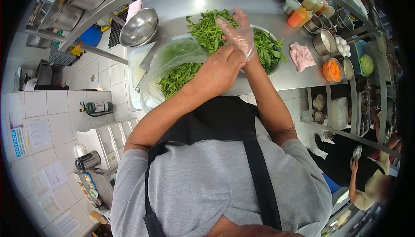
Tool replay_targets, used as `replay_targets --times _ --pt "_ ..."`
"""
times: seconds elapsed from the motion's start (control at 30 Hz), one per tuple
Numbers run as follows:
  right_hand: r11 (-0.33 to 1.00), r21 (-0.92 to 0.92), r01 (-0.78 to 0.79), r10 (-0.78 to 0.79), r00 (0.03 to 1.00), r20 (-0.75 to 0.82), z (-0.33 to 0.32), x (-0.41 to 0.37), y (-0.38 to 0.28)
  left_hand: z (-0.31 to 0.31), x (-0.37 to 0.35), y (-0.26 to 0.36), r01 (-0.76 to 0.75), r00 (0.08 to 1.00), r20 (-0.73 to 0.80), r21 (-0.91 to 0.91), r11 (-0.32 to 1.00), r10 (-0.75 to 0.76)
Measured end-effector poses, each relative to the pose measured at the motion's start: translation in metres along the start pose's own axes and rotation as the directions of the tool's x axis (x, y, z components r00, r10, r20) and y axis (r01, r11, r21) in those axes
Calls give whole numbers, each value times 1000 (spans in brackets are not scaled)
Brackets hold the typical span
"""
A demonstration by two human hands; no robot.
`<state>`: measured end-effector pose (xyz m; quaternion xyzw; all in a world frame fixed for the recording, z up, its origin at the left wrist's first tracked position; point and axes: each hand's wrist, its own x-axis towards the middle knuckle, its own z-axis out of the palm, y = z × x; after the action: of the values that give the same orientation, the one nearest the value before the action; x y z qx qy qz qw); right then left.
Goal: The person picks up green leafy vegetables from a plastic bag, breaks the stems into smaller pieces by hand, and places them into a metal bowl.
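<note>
My left hand, bare, is closed in a pinch at my right wrist, on the cuff of a clear plastic glove. My right hand wears that glove, its fingers stretched out and apart, holding nothing. Below and around it lie leafy green stalks in a heap. More greens fill a metal bowl to the right, partly hidden by my right hand and wrist. On the left, a clear plastic bag lies open with greens in it. A wide knife blade rests beside the bag on a white cutting board.
Stacked metal bowls stand at the table's left edge. A pink cloth lies right of the greens. Sauce bottles, eggs and a tub of orange pieces line the right side. Another person holds a metal dish at lower right.
</note>
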<state>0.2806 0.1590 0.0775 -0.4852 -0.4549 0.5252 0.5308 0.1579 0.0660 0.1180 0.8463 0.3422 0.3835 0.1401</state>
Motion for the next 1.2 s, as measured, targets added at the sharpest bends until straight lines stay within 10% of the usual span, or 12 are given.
replay_targets --times 0.13,0.27,0.33,0.4,0.5,0.6,0.8,0.87,0.9,1.07,1.13,1.2 --pt "962 83 -259 238 949 208 7 -18 -17 -3 -2 10 1 1000 -25 8 1000 -1" --pt "876 332 -350 120 824 553 -15 -18 -31 -17 -27 -1 20 1000 5 -147 989 -19" --pt "757 501 -420 -24 748 663 -33 -17 -37 -28 -50 -19 286 956 21 -294 912 -294" --pt "570 603 -559 -150 650 745 -39 -16 -38 -25 -54 -34 542 818 63 -416 730 -572" --pt "470 647 -600 -309 575 758 -20 -25 -47 -33 -23 -27 563 510 352 -826 -4 -785" --pt "465 663 -587 -350 566 747 -2 -29 -47 -25 -21 -60 443 776 452 -887 -131 -440" --pt "389 659 -644 -464 482 744 3 -42 -50 -36 -12 -52 353 769 372 -925 -139 -521" --pt "308 603 -736 -463 438 771 7 -48 -47 -50 2 -25 133 761 337 -917 -376 -554" --pt "269 581 -768 -439 439 784 10 -52 -51 -34 -16 -64 231 966 257 -844 -484 14" --pt "257 498 -828 -529 311 790 15 -64 -40 -34 -18 -69 344 926 372 -750 -565 70" --pt "299 391 -871 -497 207 843 25 -69 -32 -46 0 -44 173 916 335 -826 -536 -222" --pt "283 367 -886 -477 202 855 32 -70 -22 -30 -1 -66 235 954 290 -877 -419 -72"
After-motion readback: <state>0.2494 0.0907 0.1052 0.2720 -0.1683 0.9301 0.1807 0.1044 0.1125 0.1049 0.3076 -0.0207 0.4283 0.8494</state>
